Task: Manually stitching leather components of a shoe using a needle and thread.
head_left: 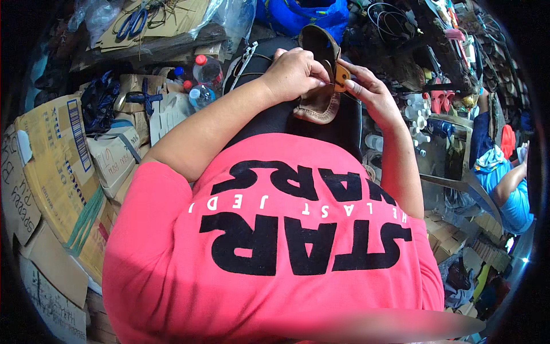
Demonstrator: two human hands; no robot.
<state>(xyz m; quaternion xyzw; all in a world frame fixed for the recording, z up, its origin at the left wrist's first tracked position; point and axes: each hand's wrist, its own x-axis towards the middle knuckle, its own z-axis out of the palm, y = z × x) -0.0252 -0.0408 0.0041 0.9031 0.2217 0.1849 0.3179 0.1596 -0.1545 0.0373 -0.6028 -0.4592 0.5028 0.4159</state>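
Observation:
A brown leather shoe (318, 110) lies across my dark-clothed lap, with pale stitching along its near edge. From its right side sticks out a tan leather piece (342, 75) with small dark marks. My right hand (366, 89) grips that piece between thumb and fingers. On the other side, my left hand (299, 74) is closed, its thumb and fingertips pinched together at the middle of the shoe. What sits in this pinch, perhaps something thin, is too small to make out. The shoe's inside is partly hidden by my fingers.
Plastic bottles (206, 71) with red and blue caps stand at left, near cardboard boxes (60, 149). Blue-handled scissors (132, 24) lie on cardboard at the upper left. A blue bag (303, 17) is ahead. White spools or containers (417, 112) and a person in blue (507, 189) are at right.

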